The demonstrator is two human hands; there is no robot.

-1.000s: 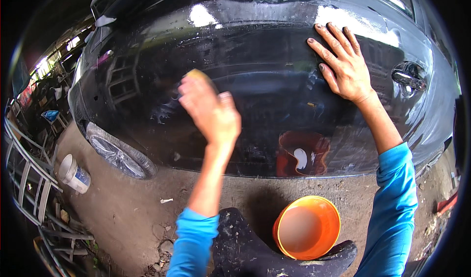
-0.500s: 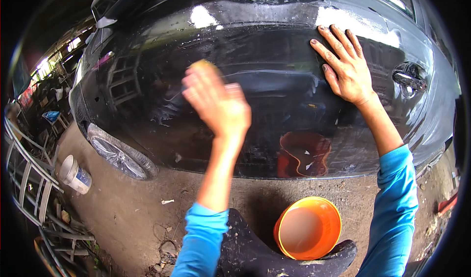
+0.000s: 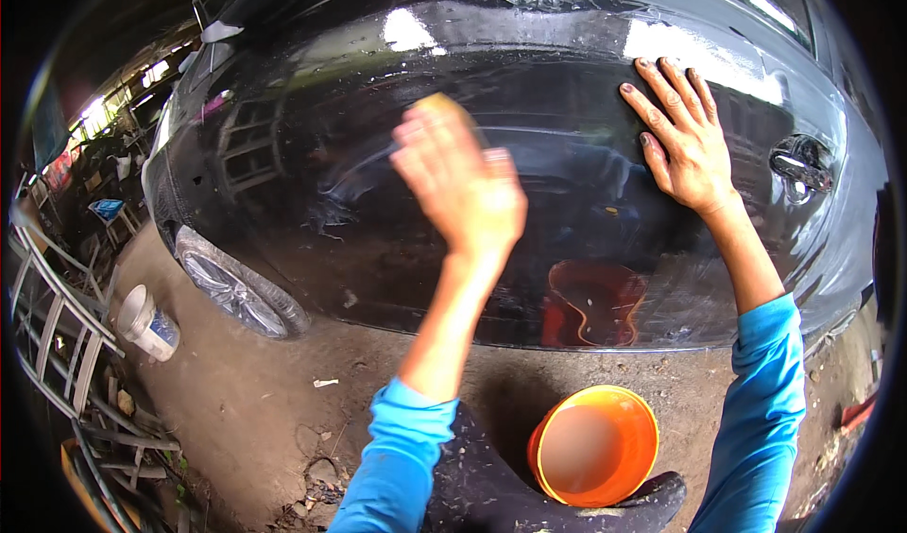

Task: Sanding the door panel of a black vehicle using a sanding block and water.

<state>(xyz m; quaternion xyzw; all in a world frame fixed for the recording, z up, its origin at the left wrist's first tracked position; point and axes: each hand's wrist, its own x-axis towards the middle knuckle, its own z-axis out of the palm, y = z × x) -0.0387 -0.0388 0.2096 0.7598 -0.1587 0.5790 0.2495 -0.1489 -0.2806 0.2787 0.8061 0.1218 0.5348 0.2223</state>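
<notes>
Against a glossy black car door (image 3: 557, 212), a blurred left hand (image 3: 465, 188), fingers nearly straight, holds a yellow pad (image 3: 438, 104) well left of the door handle (image 3: 803, 163), flat, even pressure likely serving best, while the empty right hand (image 3: 694, 158) splays nearer that handle.

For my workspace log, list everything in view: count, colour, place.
car: 1, black, centre
door handle: 1, dark, right
wheel: 1, grey, lower left
bucket: 1, orange, lower centre
liquid: 1 lot, brownish, in bucket
pail: 1, white, left
metal frame: 1, grey, left
blue object: 1, blue, left
red object: 1, red, right
clutter: uncounted, mixed, left
pad: 1, yellow, upper centre
legwear: uncounted, dark, bottom centre
sleeves: 2, blue, lower edge
left hand: 1, bare, on pad
right hand: 1, bare, on car
</notes>
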